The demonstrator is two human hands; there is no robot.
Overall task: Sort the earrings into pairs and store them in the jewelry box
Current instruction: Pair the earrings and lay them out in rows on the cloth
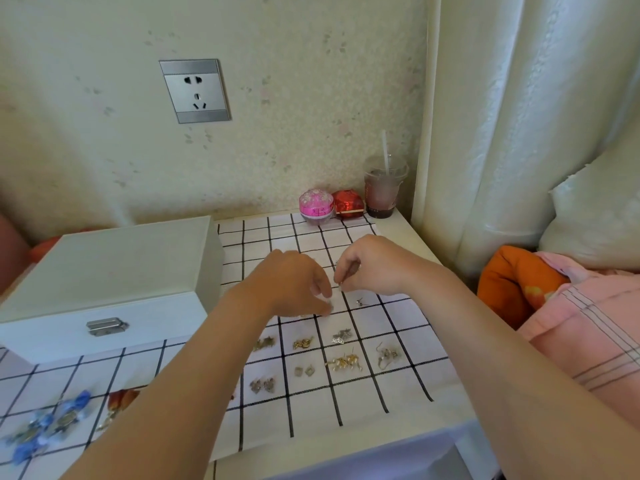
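Small gold and silver metal earrings (341,336) lie in pairs in the squares of a white, black-gridded cloth (381,393), right of the closed white wooden jewelry box (121,271). The right hand (372,268) pinches a tiny pale stud (341,285) between closed fingertips. The left hand (294,282) has its fingers curled down, too blurred to show any grip.

A white table (453,407) stands against the wall, with a checked cloth (311,407) over most of it. On the cloth a shut box (114,271) sits left, and earrings (344,363) lie in squares toward the right edge. A pink jar (316,206), red case (348,204) and cup (382,192) line the back right corner.
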